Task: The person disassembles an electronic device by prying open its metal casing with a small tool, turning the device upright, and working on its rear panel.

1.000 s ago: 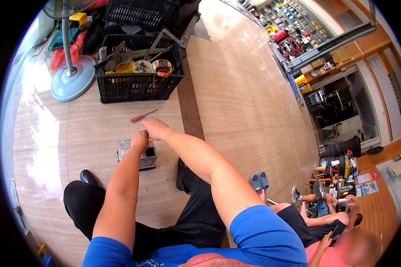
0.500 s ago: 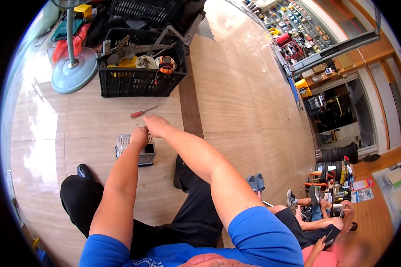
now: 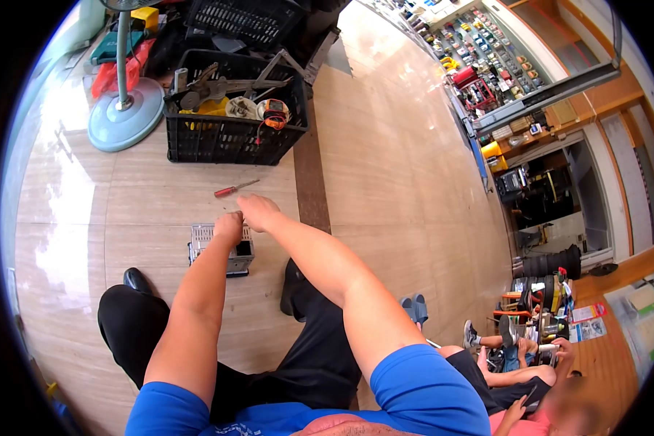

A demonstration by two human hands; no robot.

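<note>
Nearest the camera, blue sleeves (image 3: 423, 389) are covering the person's upper arms, and black trousers (image 3: 309, 370) are spreading to both sides, with a black shoe (image 3: 136, 280) showing at the left. Both forearms are reaching forward and converging over a metal case (image 3: 241, 260), which is resting on the tiled floor (image 3: 407, 254) between the feet. Its slotted top is showing beside the left wrist, and a dark opening is showing at its right side. The left hand (image 3: 229, 227) is curling inward above the case; its fingers are facing away, so whether it is gripping anything cannot be told. The right hand (image 3: 259, 211) is bending just beside it, fingers partly folded, and its grip is likewise staying hidden. Just beyond the hands, a red-handled screwdriver (image 3: 227, 192) is lying on the floor. Off to the right, grey slippers (image 3: 416, 309) are lying near a seated person (image 3: 512, 394) in black shorts, who is holding a dark object. Farther ahead, a black crate (image 3: 232, 150) is holding tools and an orange meter (image 3: 274, 115), while a pale blue fan base (image 3: 126, 120) is standing to its left.
</note>
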